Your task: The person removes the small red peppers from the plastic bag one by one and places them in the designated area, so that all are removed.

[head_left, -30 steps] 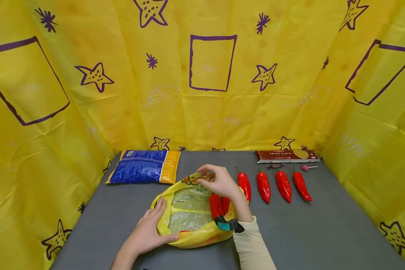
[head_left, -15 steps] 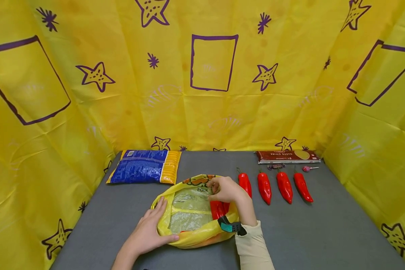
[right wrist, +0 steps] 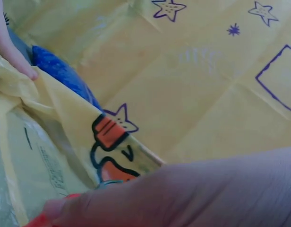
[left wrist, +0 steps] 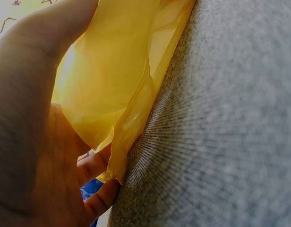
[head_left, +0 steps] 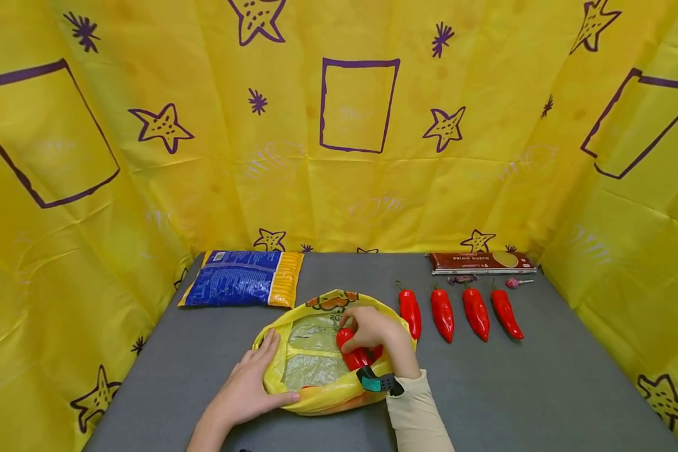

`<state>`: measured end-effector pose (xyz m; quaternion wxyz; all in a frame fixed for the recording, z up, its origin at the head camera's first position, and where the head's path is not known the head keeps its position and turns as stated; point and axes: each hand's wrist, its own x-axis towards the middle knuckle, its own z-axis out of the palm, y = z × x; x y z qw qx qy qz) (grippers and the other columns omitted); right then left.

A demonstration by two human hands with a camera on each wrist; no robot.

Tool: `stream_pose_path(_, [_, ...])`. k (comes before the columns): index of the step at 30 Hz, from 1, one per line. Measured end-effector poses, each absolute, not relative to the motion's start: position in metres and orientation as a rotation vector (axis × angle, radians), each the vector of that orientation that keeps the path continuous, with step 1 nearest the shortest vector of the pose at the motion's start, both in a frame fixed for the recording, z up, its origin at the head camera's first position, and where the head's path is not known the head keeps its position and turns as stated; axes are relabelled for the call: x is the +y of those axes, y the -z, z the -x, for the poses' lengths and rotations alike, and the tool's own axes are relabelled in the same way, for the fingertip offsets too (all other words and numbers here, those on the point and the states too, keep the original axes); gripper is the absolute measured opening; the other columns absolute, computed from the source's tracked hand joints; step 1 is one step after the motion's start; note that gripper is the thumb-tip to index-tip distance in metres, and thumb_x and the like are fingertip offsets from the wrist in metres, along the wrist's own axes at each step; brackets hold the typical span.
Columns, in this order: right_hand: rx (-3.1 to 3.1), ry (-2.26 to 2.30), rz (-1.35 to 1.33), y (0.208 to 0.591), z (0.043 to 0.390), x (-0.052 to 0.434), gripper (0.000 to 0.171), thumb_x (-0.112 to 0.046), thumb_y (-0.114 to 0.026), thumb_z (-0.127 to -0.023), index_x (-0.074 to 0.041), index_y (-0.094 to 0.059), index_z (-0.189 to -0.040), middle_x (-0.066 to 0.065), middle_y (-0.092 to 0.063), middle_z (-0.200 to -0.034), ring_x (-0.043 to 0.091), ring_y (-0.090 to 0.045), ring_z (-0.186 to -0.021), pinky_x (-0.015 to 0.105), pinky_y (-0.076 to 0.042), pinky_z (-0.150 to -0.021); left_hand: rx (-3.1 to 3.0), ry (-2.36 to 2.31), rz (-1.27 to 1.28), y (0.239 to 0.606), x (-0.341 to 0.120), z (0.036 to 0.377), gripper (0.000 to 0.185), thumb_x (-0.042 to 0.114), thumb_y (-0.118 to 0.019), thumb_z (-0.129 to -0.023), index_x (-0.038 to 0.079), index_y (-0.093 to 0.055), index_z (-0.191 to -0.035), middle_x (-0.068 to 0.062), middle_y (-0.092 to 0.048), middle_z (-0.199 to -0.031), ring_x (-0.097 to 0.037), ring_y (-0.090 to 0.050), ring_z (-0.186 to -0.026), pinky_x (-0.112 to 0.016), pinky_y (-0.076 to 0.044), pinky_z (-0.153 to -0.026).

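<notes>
A yellow plastic bag [head_left: 316, 358] lies open on the grey table [head_left: 514, 389]. My left hand [head_left: 262, 376] grips its left rim, thumb along the near edge; in the left wrist view the bag's edge [left wrist: 117, 94] sits between thumb and fingers [left wrist: 96, 165]. My right hand [head_left: 370, 329] reaches inside the bag, fingers curled over a red pepper [head_left: 351, 356]. In the right wrist view the bag's printed rim [right wrist: 107, 137] rises beyond my right hand [right wrist: 183, 194]. Another red pepper may lie under that hand; I cannot tell.
Several red peppers [head_left: 442, 314] lie in a row right of the bag. A blue and orange packet [head_left: 240, 287] lies at the back left, a brown spaghetti box [head_left: 480, 262] at the back right, with a lollipop [head_left: 516, 282] in front of it. Yellow starred sheeting [head_left: 356, 157] walls the table.
My right hand has let go of the bag's far rim, dropped into the bag and closed on a red pepper, which has shifted left. The left hand has not moved.
</notes>
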<state>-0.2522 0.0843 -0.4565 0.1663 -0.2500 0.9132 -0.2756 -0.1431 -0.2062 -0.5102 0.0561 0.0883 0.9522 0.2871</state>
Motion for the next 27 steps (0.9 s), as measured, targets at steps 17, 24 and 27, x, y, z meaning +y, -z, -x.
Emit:
stream_pose_path(17, [2.438,1.106,0.803,0.4675,0.2585,0.0758,0.031,-0.013,-0.084,-0.089,-0.014,-0.066,-0.114,0.006,-0.066,-0.107,0.015,-0.063,-0.056,0.030,-0.058,-0.059,2.875,-0.871,-0.249,0.5092,-0.2061,0.1432,0.133,0.086,-0.078,-0.070,0.013,-0.026,-0.169,-0.007,-0.019,-0.177,-0.034,-0.042,-0.144,-0.067,-0.037,-0.114])
stream_pose_path(24, [2.458,1.192,0.875,0.4633,0.2591,0.0766,0.031,-0.013,-0.083,-0.090,-0.015,-0.070,-0.118,0.009,-0.069,-0.120,0.021,-0.066,-0.068,0.029,-0.058,-0.062,2.868,-0.867,-0.246,0.5101,-0.2065,0.1439,0.132,0.085,-0.078,-0.070,0.013,-0.027,-0.169,-0.007,-0.019,-0.178,-0.035,-0.041,-0.144,-0.068,-0.036,-0.115])
stream_pose_path(27, [2.470,1.229,0.912,0.4595,0.2584,0.0772,0.032,-0.012,-0.083,-0.090,-0.014,-0.070,-0.119,0.009,-0.070,-0.122,0.028,-0.068,-0.076,0.028,-0.057,-0.065,2.865,-0.868,-0.243,0.5094,-0.2061,0.1446,0.132,0.085,-0.078,-0.070,0.013,-0.027,-0.169,-0.007,-0.019,-0.178,-0.035,-0.041,-0.144,-0.068,-0.036,-0.115])
